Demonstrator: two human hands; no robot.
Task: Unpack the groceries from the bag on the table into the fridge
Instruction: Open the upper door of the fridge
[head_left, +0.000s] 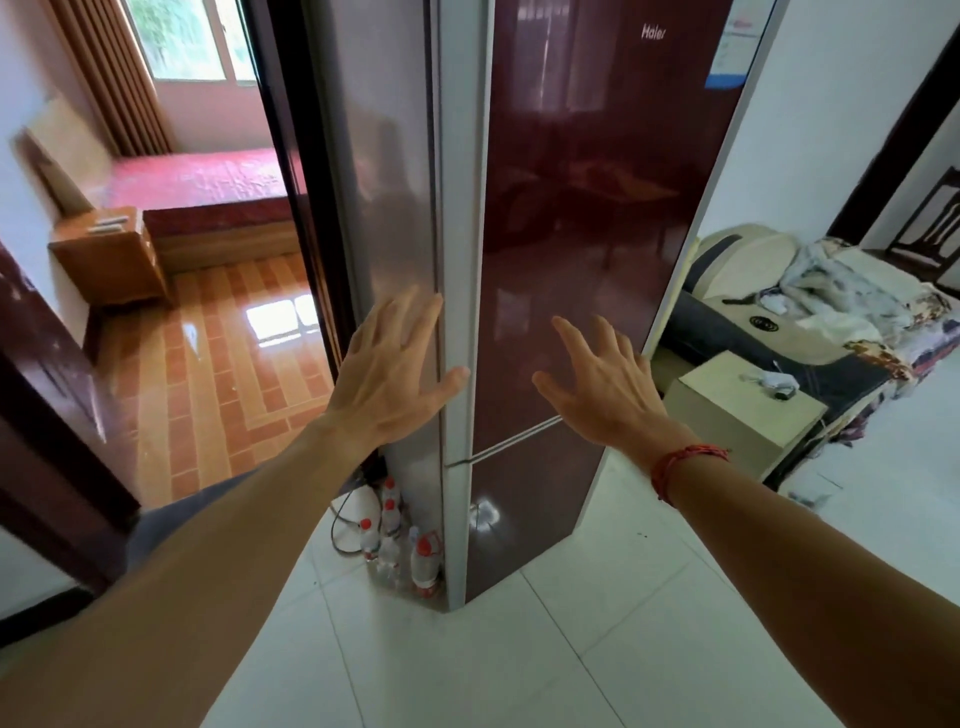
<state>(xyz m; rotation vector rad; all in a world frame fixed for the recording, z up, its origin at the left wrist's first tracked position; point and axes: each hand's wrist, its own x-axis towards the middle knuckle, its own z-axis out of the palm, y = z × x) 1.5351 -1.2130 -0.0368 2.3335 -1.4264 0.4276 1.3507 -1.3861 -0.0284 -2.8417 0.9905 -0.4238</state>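
Note:
A tall dark-red fridge (582, 197) with silver edges stands in front of me, both its doors closed. My left hand (392, 371) is spread flat with straight fingers at the fridge's left front corner, its thumb against the silver edge strip. My right hand (602, 382) is open with fingers spread in front of the upper door, just above the seam between the upper and lower doors; whether it touches the door I cannot tell. Neither hand holds anything. No bag, table or groceries appear in this view.
Several plastic bottles (400, 545) and a cable stand on the white tile floor at the fridge's left foot. A doorway on the left leads to a room with a red bed (208, 182). A cream box (748, 410) and a cluttered sofa (810, 301) sit to the right.

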